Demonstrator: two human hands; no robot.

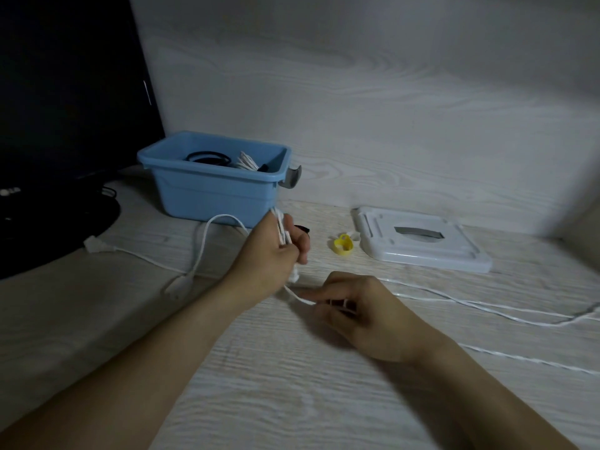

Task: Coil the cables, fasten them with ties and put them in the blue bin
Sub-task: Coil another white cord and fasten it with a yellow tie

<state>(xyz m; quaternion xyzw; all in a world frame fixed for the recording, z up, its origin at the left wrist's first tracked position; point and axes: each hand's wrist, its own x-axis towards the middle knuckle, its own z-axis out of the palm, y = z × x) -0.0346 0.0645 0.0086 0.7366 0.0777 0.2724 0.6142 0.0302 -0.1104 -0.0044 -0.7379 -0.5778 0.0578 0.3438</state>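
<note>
The left hand (276, 251) grips the gathered loops of the thin white cable (454, 300). The right hand (360, 316) pinches the strand just near-right of that grip; the uncoiled length trails right along the counter (259, 368).

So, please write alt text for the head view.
A left hand grips loops of white cable while the right hand pinches its strand. Behind stand a blue bin holding coiled cables, a yellow tie and a white lid.

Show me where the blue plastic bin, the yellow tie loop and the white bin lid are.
blue plastic bin (207, 194), head view, front wall.
yellow tie loop (342, 245), head view, its band.
white bin lid (422, 251), head view, top panel near front.
</note>
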